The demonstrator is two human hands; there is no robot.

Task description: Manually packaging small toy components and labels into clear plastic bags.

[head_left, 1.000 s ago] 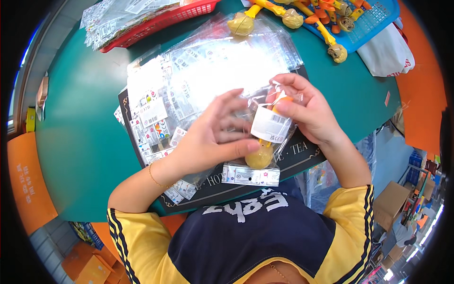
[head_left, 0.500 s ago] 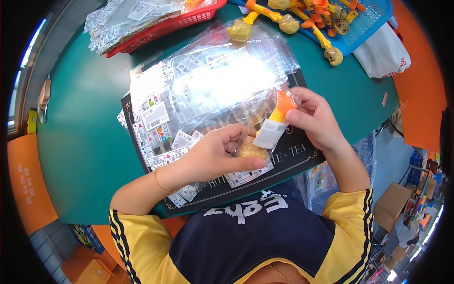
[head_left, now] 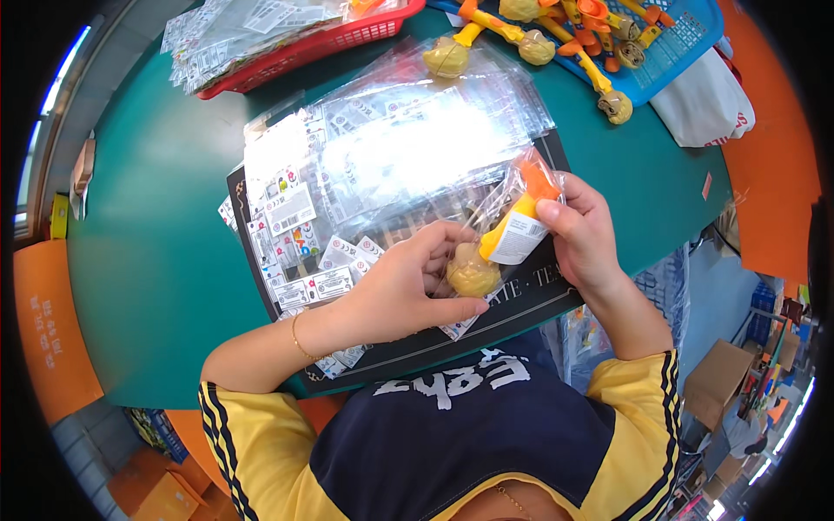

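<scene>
Between my hands, above a dark mat (head_left: 417, 334), is a toy in a clear plastic bag. The toy (head_left: 476, 271) has a round, pale yellow head at its lower left end, a yellow stem and an orange end. A white label (head_left: 516, 239) lies across its stem. My right hand (head_left: 584, 230) pinches the bagged toy near the orange end, thumb on top. My left hand (head_left: 415, 282) curls round the head end, with its thumb stretched along the near side; some of its fingers are hidden behind the bag.
A shiny stack of clear bags (head_left: 408, 143) with printed slips covers much of the mat. Beyond it stand a red basket (head_left: 313, 49) of packed bags and a blue basket (head_left: 665, 74) of similar toys. A white bag (head_left: 704, 104) rests on the green table (head_left: 148, 234).
The bagged toy has turned so that more of its round head and label show. My right hand has shifted slightly right and down. My left hand has moved slightly right.
</scene>
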